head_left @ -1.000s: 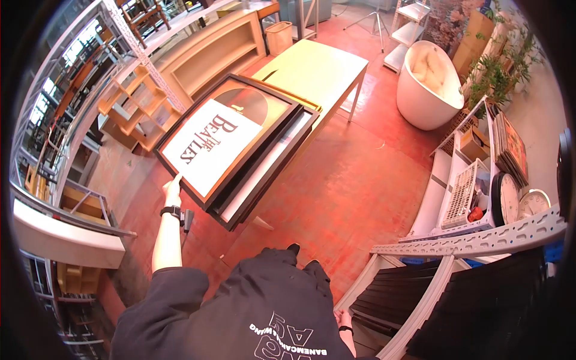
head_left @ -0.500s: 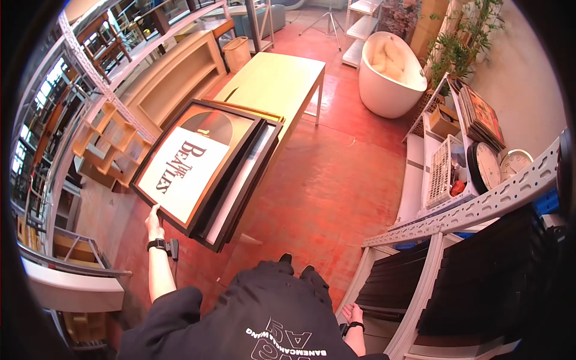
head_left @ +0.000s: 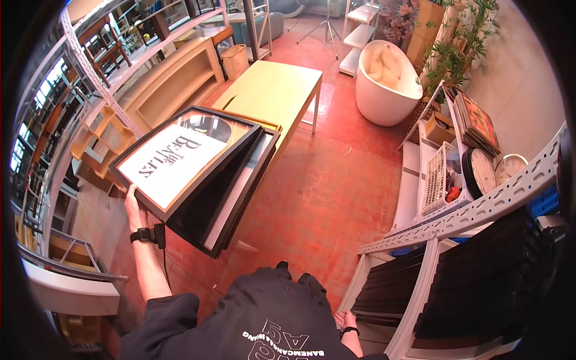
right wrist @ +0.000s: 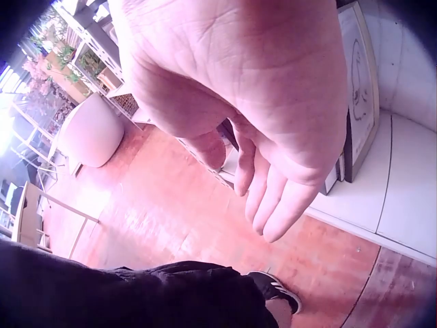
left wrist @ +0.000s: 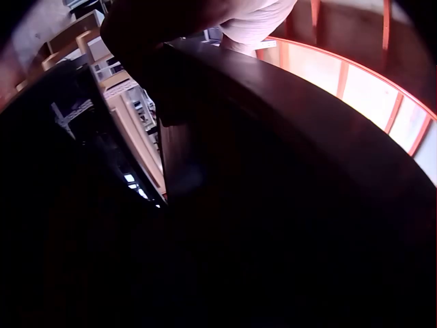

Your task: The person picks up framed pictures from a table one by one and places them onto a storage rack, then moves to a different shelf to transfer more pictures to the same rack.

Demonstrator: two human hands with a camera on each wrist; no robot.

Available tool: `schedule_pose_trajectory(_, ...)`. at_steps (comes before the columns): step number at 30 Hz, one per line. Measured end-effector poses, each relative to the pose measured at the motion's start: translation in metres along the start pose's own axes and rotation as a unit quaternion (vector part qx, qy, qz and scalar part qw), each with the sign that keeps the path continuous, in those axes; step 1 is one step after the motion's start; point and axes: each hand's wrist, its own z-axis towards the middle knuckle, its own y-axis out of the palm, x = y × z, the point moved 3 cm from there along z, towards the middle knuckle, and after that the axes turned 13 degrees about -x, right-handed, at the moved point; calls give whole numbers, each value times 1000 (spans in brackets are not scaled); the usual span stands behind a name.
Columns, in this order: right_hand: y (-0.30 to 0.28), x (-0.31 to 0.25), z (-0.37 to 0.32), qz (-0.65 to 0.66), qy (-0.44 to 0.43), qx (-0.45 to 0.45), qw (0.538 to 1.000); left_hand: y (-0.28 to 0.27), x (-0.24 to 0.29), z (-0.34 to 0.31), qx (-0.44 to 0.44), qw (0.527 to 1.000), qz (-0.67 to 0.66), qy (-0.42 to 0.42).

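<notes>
My left hand (head_left: 135, 209) grips the near left corner of a black-framed Beatles picture (head_left: 180, 159). Its near edge is raised, leaving a dark wedge-shaped gap above the other framed pictures (head_left: 240, 189) stacked beneath. The stack rests at the near end of the pale yellow table (head_left: 270, 90). In the left wrist view the dark frame (left wrist: 307, 102) fills most of the picture, part of the hand (left wrist: 256, 24) showing at its upper edge. My right hand (right wrist: 239, 102) hangs beside the body, fingers loose and holding nothing.
A metal rack (head_left: 456, 225) with dark panels stands close on my right. Beyond it, a shelf holds a white basket (head_left: 438, 183) and round clocks (head_left: 480, 171). A white tub (head_left: 387, 90) stands farther back. Wooden shelving (head_left: 105, 141) lies to the left.
The Beatles picture's near side has risen and shifted left with my left hand, widening the gap over the stack. My head view has turned rightward; the right hand stays low by my side.
</notes>
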Motion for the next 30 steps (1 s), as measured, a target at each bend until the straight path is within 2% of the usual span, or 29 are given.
schedule_pose_trajectory(3, 5, 0, 2, -2, -4, -9, 1000, 25, 22, 10, 2, 1000, -20, -15)
schedule_pose_trajectory(5, 5, 1, 8, -2, -8, -19, 1000, 53, 36, 0, 23, 997, 65, -18)
schedule_pose_trajectory(6, 3, 3, 13, 9, -11, -23, 1000, 48, 41, 14, 50, 993, 105, -3)
schedule_pose_trajectory(8, 4, 4, 16, 19, -25, -36, 999, 45, 47, 29, 33, 996, 81, 22)
schedule_pose_trajectory(11, -4, 16, 25, 10, -33, -55, 998, 73, 61, 34, 21, 997, 56, 50)
schedule_pose_trajectory(15, -7, 30, 26, 10, 0, -36, 999, 99, 77, 29, 47, 993, 87, 68)
schedule_pose_trajectory(17, -6, 32, 22, 4, 1, -41, 999, 108, 78, 27, 53, 985, 109, 123)
schedule_pose_trajectory(18, -8, 35, 21, 7, 4, -42, 999, 120, 82, 17, 54, 986, 114, 110)
schedule_pose_trajectory(19, -8, 39, 21, 10, 7, -43, 999, 130, 83, 10, 51, 986, 115, 111)
schedule_pose_trajectory(21, -11, 43, 22, 12, 8, -40, 999, 149, 85, -3, 9, 973, 109, 205)
schedule_pose_trajectory(23, -13, 44, 22, 15, 8, -37, 999, 169, 84, -11, -4, 973, 105, 207)
schedule_pose_trajectory(25, -12, 41, 19, -4, -3, -50, 999, 193, 88, -26, -45, 951, 143, 269)
schedule_pose_trajectory(30, -23, 43, 27, 12, -14, -46, 999, 251, 110, -39, -64, 916, 243, 314)
